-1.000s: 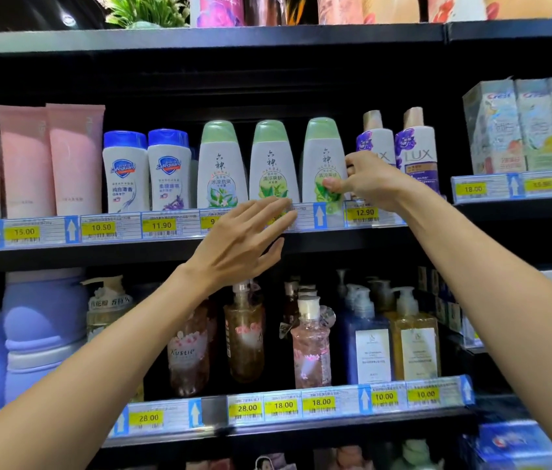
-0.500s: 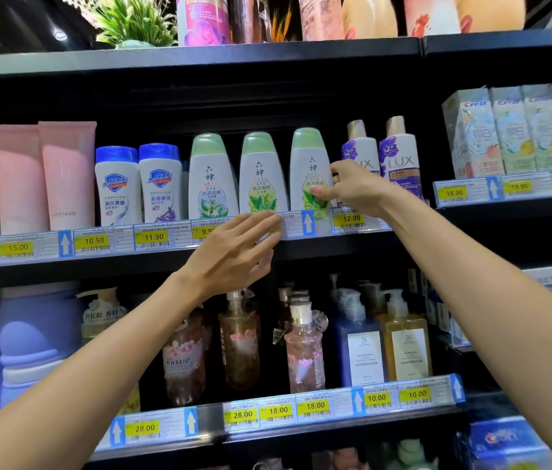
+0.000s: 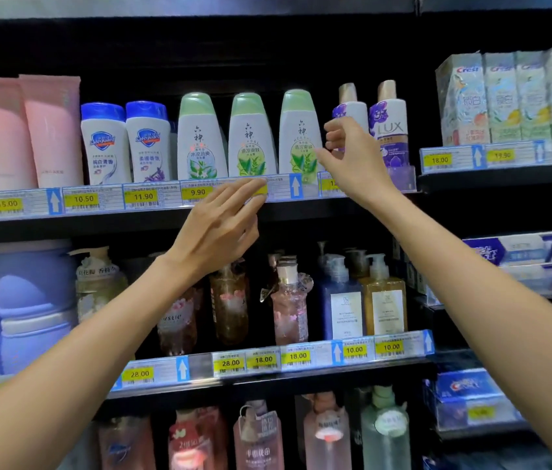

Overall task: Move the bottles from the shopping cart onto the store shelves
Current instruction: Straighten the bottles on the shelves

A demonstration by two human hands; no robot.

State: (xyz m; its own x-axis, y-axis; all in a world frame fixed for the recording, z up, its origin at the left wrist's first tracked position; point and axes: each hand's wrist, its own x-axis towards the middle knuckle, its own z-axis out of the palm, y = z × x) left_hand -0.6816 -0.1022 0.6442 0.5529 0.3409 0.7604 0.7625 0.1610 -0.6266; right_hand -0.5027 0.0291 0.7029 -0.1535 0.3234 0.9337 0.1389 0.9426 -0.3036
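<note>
Three white bottles with green caps stand in a row on the upper shelf (image 3: pixel 98 223). The rightmost green-capped bottle (image 3: pixel 298 130) is upright beside two purple LUX bottles (image 3: pixel 390 130). My right hand (image 3: pixel 349 157) hovers at this bottle's right edge with fingers loosely curled and holding nothing; its thumb tip is at or just off the bottle's side. My left hand (image 3: pixel 217 225) is flat with straight fingers in front of the price strip, below the middle green-capped bottle (image 3: pixel 251 137). No shopping cart is in view.
Two blue-capped Safeguard bottles (image 3: pixel 105 144) and pink tubes (image 3: pixel 27 130) fill the shelf's left part. Toothpaste boxes (image 3: pixel 505 96) stand on the right-hand unit. Pump bottles (image 3: pixel 290 300) crowd the shelf below, with more bottles on the lowest one.
My right hand has come off the front of the rightmost green-capped bottle and drawn slightly right. My left hand stays near the price strip. The view has tilted downward.
</note>
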